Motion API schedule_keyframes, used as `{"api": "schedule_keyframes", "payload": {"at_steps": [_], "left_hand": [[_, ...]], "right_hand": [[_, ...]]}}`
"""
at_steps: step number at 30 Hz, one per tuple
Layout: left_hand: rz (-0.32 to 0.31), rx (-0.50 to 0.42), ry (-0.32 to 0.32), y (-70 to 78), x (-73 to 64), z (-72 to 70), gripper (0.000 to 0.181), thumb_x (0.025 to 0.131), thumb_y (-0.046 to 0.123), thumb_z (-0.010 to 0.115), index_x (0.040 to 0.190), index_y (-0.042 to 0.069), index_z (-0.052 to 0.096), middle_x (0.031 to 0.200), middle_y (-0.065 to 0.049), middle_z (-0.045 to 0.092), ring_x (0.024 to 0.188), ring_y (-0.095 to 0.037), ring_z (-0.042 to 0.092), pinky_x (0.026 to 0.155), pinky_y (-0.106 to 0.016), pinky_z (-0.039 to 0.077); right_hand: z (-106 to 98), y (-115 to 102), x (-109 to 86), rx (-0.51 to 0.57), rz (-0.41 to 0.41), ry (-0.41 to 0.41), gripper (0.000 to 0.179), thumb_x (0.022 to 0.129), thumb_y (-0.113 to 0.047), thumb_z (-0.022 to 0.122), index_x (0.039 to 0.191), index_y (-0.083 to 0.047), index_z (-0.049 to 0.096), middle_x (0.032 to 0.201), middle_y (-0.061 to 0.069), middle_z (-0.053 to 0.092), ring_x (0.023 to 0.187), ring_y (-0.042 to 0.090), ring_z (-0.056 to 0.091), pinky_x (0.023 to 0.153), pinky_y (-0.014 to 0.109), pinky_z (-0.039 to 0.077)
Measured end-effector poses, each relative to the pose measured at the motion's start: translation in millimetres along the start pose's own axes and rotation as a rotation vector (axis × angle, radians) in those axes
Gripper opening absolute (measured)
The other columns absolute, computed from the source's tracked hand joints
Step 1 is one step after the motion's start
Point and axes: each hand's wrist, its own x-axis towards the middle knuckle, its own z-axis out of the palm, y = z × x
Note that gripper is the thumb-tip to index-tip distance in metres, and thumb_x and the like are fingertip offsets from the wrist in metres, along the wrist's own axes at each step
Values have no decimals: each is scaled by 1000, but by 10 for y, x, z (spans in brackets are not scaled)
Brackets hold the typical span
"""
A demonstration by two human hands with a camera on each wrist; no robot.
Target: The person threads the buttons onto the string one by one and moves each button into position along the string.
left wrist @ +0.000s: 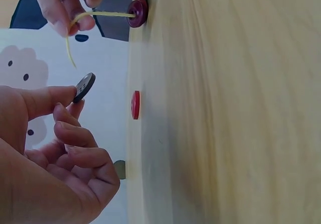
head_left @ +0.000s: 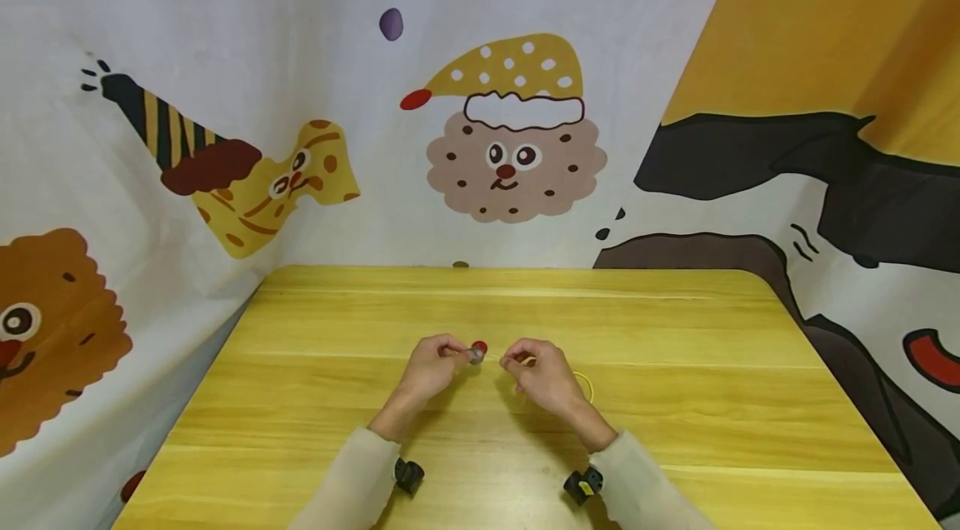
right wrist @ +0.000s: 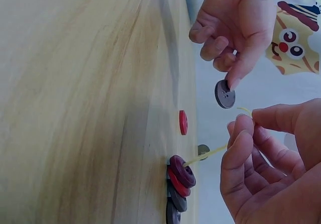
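Observation:
Between thumb and finger my left hand (head_left: 435,365) pinches a dark grey button (right wrist: 225,94) with small holes, held above the table. My right hand (head_left: 546,376) pinches a yellow string (left wrist: 103,14) near its end, and a short free tip (right wrist: 244,109) sticks out toward the grey button. The string runs down through a dark red button (right wrist: 182,171) at the top of a leaning row of several threaded buttons, red and dark grey, on the table. A loose red button (left wrist: 135,105) stands apart from that row, behind the grey button in the head view.
The wooden table (head_left: 300,447) spreads out around both hands. A yellow loop of string (head_left: 585,386) lies beside the right wrist. Behind the table's far edge hangs a white curtain (head_left: 330,30) with cartoon prints. Each sleeve carries a black wrist camera (head_left: 408,476).

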Motion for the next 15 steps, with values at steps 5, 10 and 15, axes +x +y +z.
{"api": "schedule_keyframes", "payload": {"at_steps": [5, 10, 15], "left_hand": [[19, -22, -9, 7, -14, 9, 10, 94, 16, 67, 92, 7, 71, 84, -18, 61, 60, -14, 47, 54, -25, 39], [32, -45, -25, 14, -29, 15, 12, 94, 15, 67, 93, 4, 70, 85, -18, 61, 61, -15, 47, 56, -26, 41], [40, -44, -25, 16, -37, 22, 12, 94, 16, 67, 93, 4, 69, 85, -18, 60, 64, -16, 47, 56, -26, 40]], "right_hand": [[16, 5, -7, -14, -6, -7, 9, 95, -7, 64, 95, 0, 70, 92, 19, 68, 62, 39, 65, 42, 22, 42], [30, 9, -21, -8, -16, -15, 9, 95, -7, 64, 94, 0, 70, 91, 19, 68, 62, 39, 64, 44, 24, 44], [43, 9, -26, -8, -29, -14, 9, 94, -6, 65, 94, 1, 69, 90, 18, 67, 60, 37, 64, 43, 24, 43]]}}
